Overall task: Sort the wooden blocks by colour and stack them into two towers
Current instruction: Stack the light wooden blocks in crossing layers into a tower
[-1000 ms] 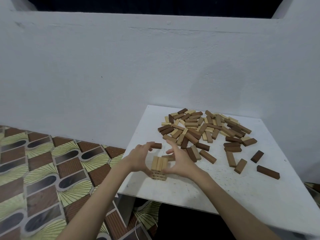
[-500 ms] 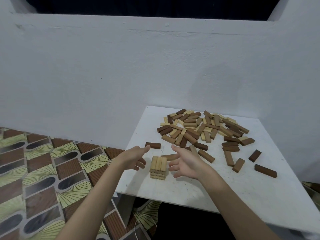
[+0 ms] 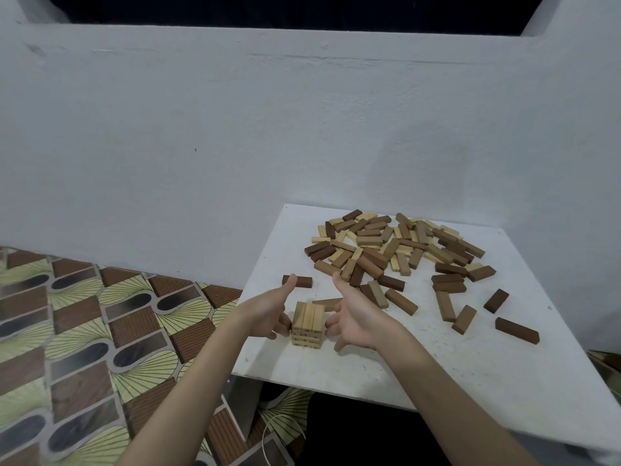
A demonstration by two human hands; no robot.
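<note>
- Left hand (image 3: 268, 309) sits just to the left of the short light tower (image 3: 307, 324), thumb raised, fingers loosely spread with their tips at the tower's left face; whether they actually touch the wood cannot be told, and nothing is gripped.
- Right hand (image 3: 356, 317) mirrors it on the tower's right side, thumb up, fingers straight and relaxed, tips at or just beside the right face, holding nothing.
- Between the two palms, the light tower stands upright near the front-left part of the white table (image 3: 470, 375), a few layers high, three pale blocks side by side on top.
- Just behind the tower, one mid-brown block (image 3: 326, 302) lies flat, partly hidden by the right thumb side.
- Beyond the left thumb, a single dark block (image 3: 300, 281) lies alone on the table.
- Further back and to the right, the mixed pile (image 3: 389, 245) of pale and dark blocks spreads across the far half of the table.
- Several loose dark blocks (image 3: 516, 330) lie scattered well apart on the right side.
- Patterned floor tiles (image 3: 84, 331) show at the left, below a plain white wall (image 3: 235, 129).
</note>
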